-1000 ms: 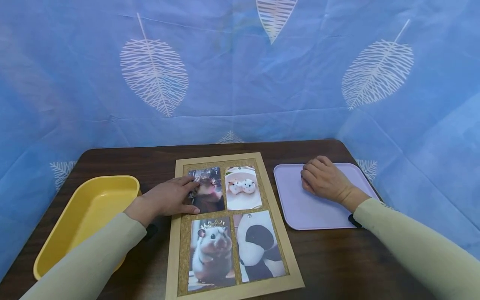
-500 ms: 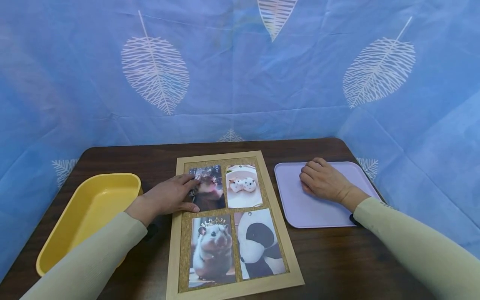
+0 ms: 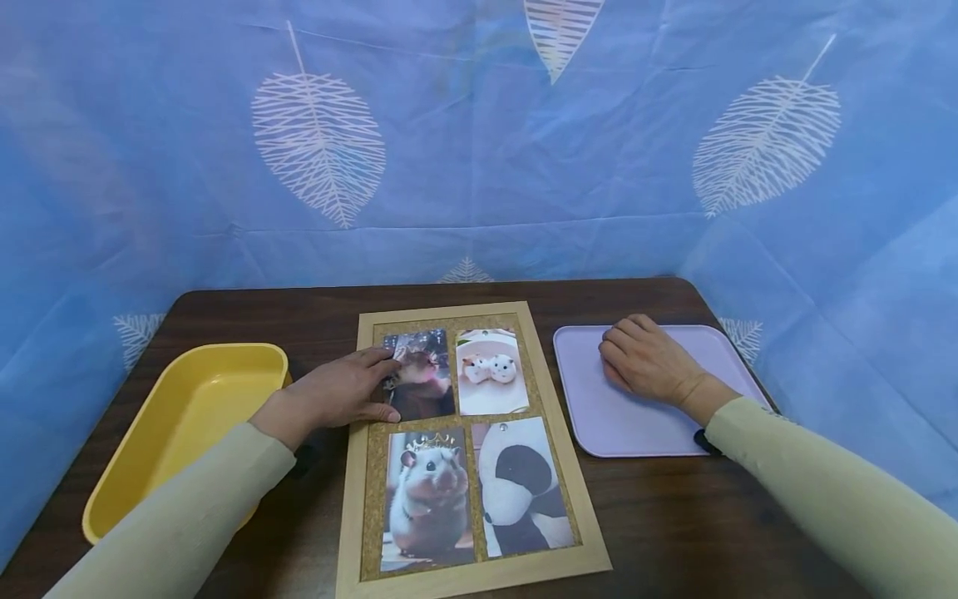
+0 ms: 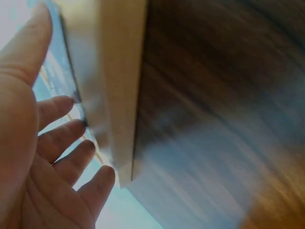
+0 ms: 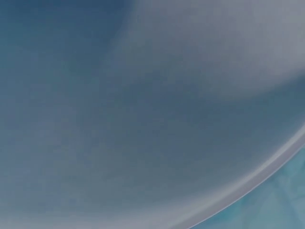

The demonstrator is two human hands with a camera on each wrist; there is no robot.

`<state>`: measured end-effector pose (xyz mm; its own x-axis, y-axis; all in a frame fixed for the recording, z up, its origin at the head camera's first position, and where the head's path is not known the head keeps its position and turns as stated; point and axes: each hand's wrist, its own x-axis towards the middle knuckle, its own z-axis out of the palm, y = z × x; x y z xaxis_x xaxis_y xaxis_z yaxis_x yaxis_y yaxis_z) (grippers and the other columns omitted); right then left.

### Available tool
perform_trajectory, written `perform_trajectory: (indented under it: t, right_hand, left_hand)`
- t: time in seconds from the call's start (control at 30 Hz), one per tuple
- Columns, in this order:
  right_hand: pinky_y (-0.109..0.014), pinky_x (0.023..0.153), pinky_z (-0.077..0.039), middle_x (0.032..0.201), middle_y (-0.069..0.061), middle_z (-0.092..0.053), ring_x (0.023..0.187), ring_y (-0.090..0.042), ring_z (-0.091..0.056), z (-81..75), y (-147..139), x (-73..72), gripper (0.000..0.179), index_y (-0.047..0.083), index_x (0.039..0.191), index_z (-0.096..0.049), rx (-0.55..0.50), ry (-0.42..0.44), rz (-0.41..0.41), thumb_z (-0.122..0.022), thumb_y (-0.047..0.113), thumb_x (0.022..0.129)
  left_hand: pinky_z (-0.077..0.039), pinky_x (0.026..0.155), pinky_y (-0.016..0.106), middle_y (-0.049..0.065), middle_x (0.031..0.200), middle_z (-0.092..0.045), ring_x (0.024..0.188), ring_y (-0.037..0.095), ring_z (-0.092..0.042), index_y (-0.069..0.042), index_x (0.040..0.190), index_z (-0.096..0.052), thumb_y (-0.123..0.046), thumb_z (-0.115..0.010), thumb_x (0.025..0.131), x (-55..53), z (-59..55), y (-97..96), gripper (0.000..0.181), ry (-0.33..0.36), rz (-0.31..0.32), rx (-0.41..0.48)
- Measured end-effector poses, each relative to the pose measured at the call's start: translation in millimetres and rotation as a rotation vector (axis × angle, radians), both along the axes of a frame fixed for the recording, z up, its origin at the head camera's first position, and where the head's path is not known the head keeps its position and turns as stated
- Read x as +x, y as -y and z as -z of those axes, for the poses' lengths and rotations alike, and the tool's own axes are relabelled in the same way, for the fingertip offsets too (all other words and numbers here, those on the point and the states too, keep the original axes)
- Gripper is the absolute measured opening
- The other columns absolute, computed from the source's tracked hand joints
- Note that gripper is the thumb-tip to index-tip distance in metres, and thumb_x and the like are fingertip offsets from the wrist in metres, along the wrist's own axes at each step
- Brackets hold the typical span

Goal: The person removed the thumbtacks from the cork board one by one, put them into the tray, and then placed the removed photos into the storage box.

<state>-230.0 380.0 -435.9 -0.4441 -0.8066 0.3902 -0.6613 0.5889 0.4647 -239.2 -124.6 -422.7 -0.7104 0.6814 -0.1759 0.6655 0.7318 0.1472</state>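
A wood-framed cork board (image 3: 355,478) lies on the table with several animal photos on it. My left hand (image 3: 334,389) rests over its left side, fingertips at the upper-left photo (image 3: 427,387). In the left wrist view the fingers of my left hand (image 4: 57,143) are spread along the wooden edge (image 4: 121,71). My right hand (image 3: 649,358) rests on a lilac tray (image 3: 644,433), knuckles up with fingers loosely bent; its palm side is hidden, and no object shows in it. The right wrist view shows only the blurred tray surface and its curved rim (image 5: 248,183).
A deep yellow tray (image 3: 198,408) stands at the left, partly behind the left sleeve (image 3: 180,507). The white hamster photo (image 3: 430,503) and a black-and-white plush photo (image 3: 521,491) fill the board's lower half. A blue leaf-print cloth (image 3: 479,150) hangs behind the table (image 3: 696,516).
The whole head view shifts slightly. Both hands keep their places on the board and the tray.
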Motion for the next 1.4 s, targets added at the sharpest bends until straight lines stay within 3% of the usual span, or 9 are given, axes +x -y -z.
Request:
perform_trajectory:
  t: [0.17, 0.43, 0.57, 0.7, 0.77, 0.83, 1.0, 1.13, 1.4]
  right_hand:
    - [-0.053, 0.088, -0.050, 0.092, -0.014, -0.064, 0.092, -0.035, -0.059, -6.8, 25, -1.0, 0.041, 0.004, 0.091, -0.059, -0.063, 0.026, 0.018, -0.033, 0.028, 0.111]
    - [-0.053, 0.093, -0.050, 0.101, -0.014, -0.067, 0.101, -0.035, -0.062, -14.1, 70, -4.4, 0.021, 0.004, 0.097, -0.064, -0.090, 0.094, 0.050, -0.051, 0.021, 0.101]
    - [-0.053, 0.096, -0.050, 0.108, -0.014, -0.068, 0.107, -0.035, -0.061, -17.0, 94, -3.9, 0.018, 0.005, 0.101, -0.066, -0.081, 0.143, 0.077, -0.057, 0.020, 0.101]
    - [-0.052, 0.099, -0.050, 0.114, -0.013, -0.069, 0.112, -0.033, -0.062, -19.5, 122, -2.4, 0.018, 0.005, 0.109, -0.069, -0.082, 0.194, 0.089, -0.063, 0.020, 0.101]
    - [-0.052, 0.100, -0.051, 0.118, -0.012, -0.069, 0.115, -0.032, -0.062, -20.8, 135, -0.8, 0.022, 0.005, 0.114, -0.069, -0.070, 0.226, 0.101, -0.065, 0.023, 0.102]
    - [-0.051, 0.101, -0.051, 0.123, -0.012, -0.069, 0.119, -0.031, -0.062, -21.8, 148, 1.1, 0.027, 0.006, 0.120, -0.070, -0.055, 0.265, 0.120, -0.066, 0.027, 0.103]
    - [-0.050, 0.103, -0.052, 0.127, -0.010, -0.068, 0.121, -0.030, -0.063, -22.5, 177, 6.5, 0.035, 0.007, 0.128, -0.069, -0.039, 0.355, 0.136, -0.067, 0.034, 0.104]
    - [-0.049, 0.103, -0.053, 0.125, -0.009, -0.069, 0.119, -0.030, -0.065, -20.3, 192, 10.1, 0.037, 0.007, 0.128, -0.069, -0.055, 0.389, 0.086, -0.067, 0.034, 0.104]
    - [-0.049, 0.118, -0.045, 0.146, -0.014, -0.062, 0.138, -0.033, -0.057, -12.9, 211, 13.0, 0.056, 0.004, 0.147, -0.058, 0.005, 0.497, 0.113, -0.056, 0.044, 0.109]
  left_hand:
    - [-0.041, 0.120, 0.057, 0.020, 0.165, -0.043, 0.152, 0.040, -0.041, -0.007, 0.157, -0.050, -0.044, -0.066, 0.105, -5.0, -5.5, -3.8, 0.065, 0.053, -0.066, 0.047]
    - [-0.045, 0.117, 0.056, 0.017, 0.156, -0.056, 0.144, 0.037, -0.054, -0.006, 0.153, -0.055, -0.022, -0.062, 0.108, -14.0, -12.9, -2.1, 0.049, 0.138, -0.196, 0.183]
    - [-0.059, 0.099, 0.050, 0.018, 0.138, -0.067, 0.118, 0.034, -0.068, -0.005, 0.154, -0.053, -0.019, -0.058, 0.110, -19.1, -14.0, 3.1, 0.047, 0.167, -0.263, 0.265]
    - [-0.060, 0.095, 0.051, 0.023, 0.138, -0.066, 0.117, 0.038, -0.068, -0.004, 0.155, -0.051, -0.016, -0.053, 0.112, -26.3, -15.8, 6.8, 0.045, 0.215, -0.379, 0.391]
    - [-0.056, 0.106, 0.054, 0.022, 0.149, -0.059, 0.130, 0.039, -0.063, -0.003, 0.155, -0.051, -0.014, -0.049, 0.113, -29.9, -16.8, 7.0, 0.044, 0.289, -0.457, 0.507]
    - [-0.051, 0.112, 0.054, 0.023, 0.152, -0.055, 0.135, 0.040, -0.059, -0.002, 0.155, -0.049, -0.012, -0.045, 0.114, -34.0, -17.7, 7.0, 0.043, 0.413, -0.555, 0.666]
    - [-0.051, 0.113, 0.045, 0.024, 0.153, -0.051, 0.137, 0.037, -0.059, 0.000, 0.158, -0.042, -0.018, -0.038, 0.117, -42.4, -20.7, 6.1, 0.045, 0.727, -0.761, 1.042]
    - [-0.056, 0.107, 0.039, 0.024, 0.155, -0.050, 0.137, 0.037, -0.059, -0.001, 0.160, -0.039, -0.031, -0.033, 0.118, -46.4, -21.2, 8.6, 0.053, 0.868, -0.828, 1.146]
    - [-0.055, 0.107, 0.040, 0.024, 0.160, -0.045, 0.140, 0.038, -0.057, -0.001, 0.162, -0.035, -0.047, -0.030, 0.115, -50.0, -19.9, 10.9, 0.066, 0.984, -0.888, 1.171]
